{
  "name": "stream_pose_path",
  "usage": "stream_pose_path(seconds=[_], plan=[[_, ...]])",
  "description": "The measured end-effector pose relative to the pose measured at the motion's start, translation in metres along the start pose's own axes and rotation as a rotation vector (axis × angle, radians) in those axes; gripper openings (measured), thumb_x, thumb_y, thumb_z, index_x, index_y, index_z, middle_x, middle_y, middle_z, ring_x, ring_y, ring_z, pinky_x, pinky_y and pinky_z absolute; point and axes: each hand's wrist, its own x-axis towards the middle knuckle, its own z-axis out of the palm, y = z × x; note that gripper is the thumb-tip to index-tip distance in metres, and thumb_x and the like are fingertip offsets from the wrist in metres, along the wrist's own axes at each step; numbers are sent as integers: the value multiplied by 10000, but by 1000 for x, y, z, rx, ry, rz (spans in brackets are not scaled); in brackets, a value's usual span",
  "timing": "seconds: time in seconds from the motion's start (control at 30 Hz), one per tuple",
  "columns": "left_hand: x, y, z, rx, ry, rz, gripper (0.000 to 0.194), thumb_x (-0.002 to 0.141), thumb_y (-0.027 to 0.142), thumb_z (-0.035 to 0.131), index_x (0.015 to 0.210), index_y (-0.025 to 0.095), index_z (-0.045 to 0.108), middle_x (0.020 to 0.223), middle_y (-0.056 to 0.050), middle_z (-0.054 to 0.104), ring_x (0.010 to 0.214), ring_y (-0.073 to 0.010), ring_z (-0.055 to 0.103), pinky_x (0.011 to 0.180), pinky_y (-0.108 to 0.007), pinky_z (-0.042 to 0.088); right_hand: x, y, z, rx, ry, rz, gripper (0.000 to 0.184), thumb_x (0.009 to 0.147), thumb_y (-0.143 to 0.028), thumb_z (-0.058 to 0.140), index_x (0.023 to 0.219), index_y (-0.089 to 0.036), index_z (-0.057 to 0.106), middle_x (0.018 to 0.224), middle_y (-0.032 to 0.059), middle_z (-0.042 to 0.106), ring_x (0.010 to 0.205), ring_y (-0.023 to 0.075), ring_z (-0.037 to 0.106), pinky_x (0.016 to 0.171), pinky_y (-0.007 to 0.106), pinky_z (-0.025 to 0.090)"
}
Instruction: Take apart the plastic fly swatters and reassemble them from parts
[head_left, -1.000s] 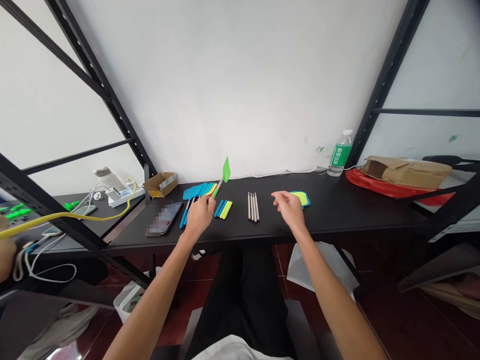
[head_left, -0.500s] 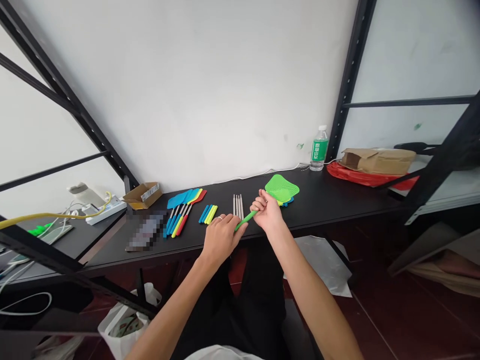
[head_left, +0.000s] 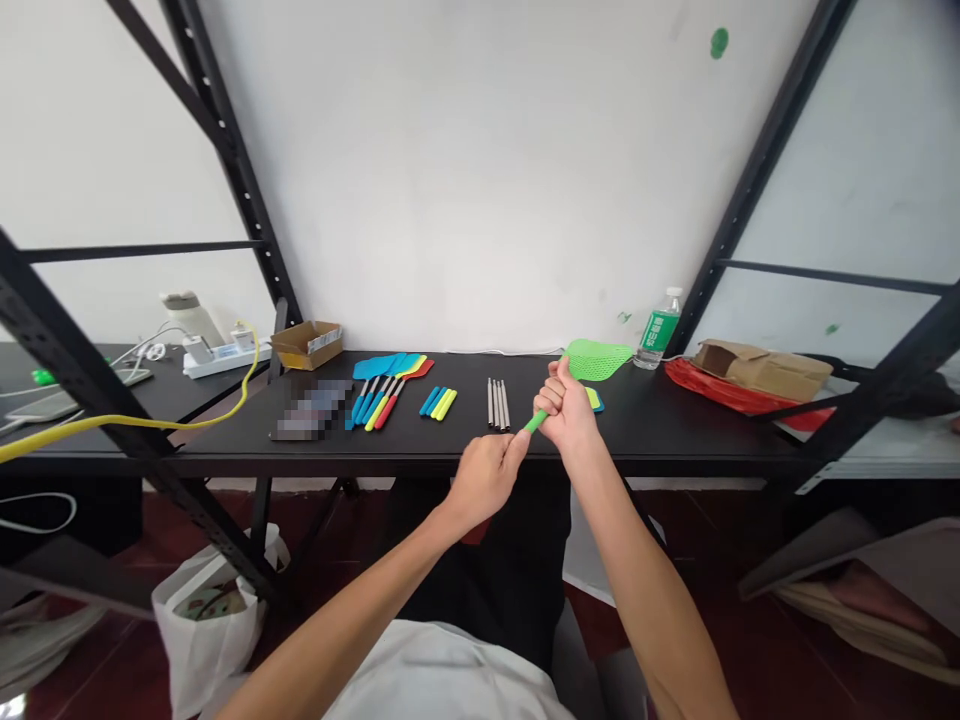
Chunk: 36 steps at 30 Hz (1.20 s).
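Observation:
A green fly swatter (head_left: pixel 600 362) with a perforated head is held between both hands above the black table's front part. My left hand (head_left: pixel 484 475) is closed around the end of its green handle. Higher up the swatter, nearer the head, my right hand (head_left: pixel 564 405) is wrapped round it in a fist. Beyond that fist lie yellow and blue pieces (head_left: pixel 595 399), mostly covered. Several metal rods (head_left: pixel 498 405) lie side by side left of my hands. Blue and yellow handle grips (head_left: pixel 439 403) lie further left, beside a row of blue, yellow and red swatters (head_left: pixel 386 390).
A water bottle (head_left: pixel 659 330) stands at the back right, near a cardboard box (head_left: pixel 765 370) on red plastic (head_left: pixel 712 392). To the left are a small open carton (head_left: pixel 306 345), a blurred flat object (head_left: pixel 311 410) and a yellow cable (head_left: pixel 150 420). Black frame posts rise at both sides.
The view has shifted. The green swatter's head is now tilted, seen more edge-on, and uncovers more of the yellow and blue pieces. Both hands keep their grip.

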Motion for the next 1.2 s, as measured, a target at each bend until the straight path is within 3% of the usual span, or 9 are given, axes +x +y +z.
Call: stream_pose_path(seconds=[0.2, 0.3, 0.5, 0.6, 0.7, 0.83, 0.9, 1.07, 1.2], plan=[[-16, -1, 9, -1006, -126, -270, 579, 911, 690, 425, 593, 219, 318, 439, 91, 229, 430, -72, 178, 487, -267, 159, -12, 9, 10, -32, -66, -7, 349, 892, -498, 679, 765, -223, 506, 420, -154, 103, 336, 51, 74, 302, 158, 146], [-25, 7, 8, -1409, -208, -402, 550, 908, 625, 519, 617, 219, 287, 440, 115, 184, 427, -66, 153, 523, -240, 266, -17, 13, 15, -56, -96, -23, 351, 882, -501, 688, 764, -230, 499, 432, -151, 77, 339, 55, 69, 307, 161, 136], [-51, 26, 11, -1888, -283, -465, 520, 971, 499, 469, 624, 219, 202, 412, 112, 153, 425, -78, 120, 644, -256, 385, -37, 10, 25, -78, -182, -51, 288, 917, -467, 651, 802, -249, 504, 466, -138, 60, 365, 63, 32, 324, 165, 101], [-52, 24, 15, -1732, -326, -391, 538, 950, 580, 442, 622, 224, 207, 417, 109, 151, 432, -84, 140, 653, -279, 384, -43, -1, 26, -121, -184, -55, 280, 925, -482, 633, 821, -251, 512, 475, -135, 56, 368, 66, 29, 324, 172, 100], [-35, 15, 11, -1170, -212, -274, 512, 961, 599, 346, 612, 225, 322, 453, 77, 243, 454, -107, 233, 633, -295, 358, -39, -8, 24, -164, -97, -91, 320, 885, -507, 678, 820, -241, 512, 471, -145, 71, 359, 59, 46, 317, 181, 115], [-3, 17, 4, -228, 87, 16, 181, 918, 268, 437, 1039, 212, 560, 855, -58, 622, 806, -223, 565, 788, -340, 389, -26, -4, 19, -180, 38, -205, 393, 819, -543, 736, 801, -233, 495, 457, -154, 114, 352, 50, 84, 313, 182, 156], [7, 26, 8, 10, 90, 52, 363, 812, 163, 507, 1175, 180, 507, 1028, -138, 639, 946, -284, 591, 823, -369, 399, -23, -1, 17, -173, 38, -196, 412, 821, -556, 724, 772, -232, 475, 454, -148, 136, 349, 51, 114, 316, 189, 188], [18, 34, 34, 110, 34, -69, 320, 835, 187, 506, 1151, 150, 466, 928, -167, 660, 820, -311, 652, 729, -369, 422, -24, -1, 15, -198, 82, -172, 444, 781, -495, 778, 709, -230, 429, 442, -146, 143, 350, 46, 114, 307, 202, 166], [23, 21, 36, 133, 36, -94, 130, 840, 208, 508, 968, 188, 515, 777, -114, 640, 729, -283, 641, 660, -331, 390, -25, 3, 14, -237, 81, -189, 491, 738, -508, 822, 698, -230, 420, 438, -149, 153, 365, 39, 84, 303, 191, 142]])
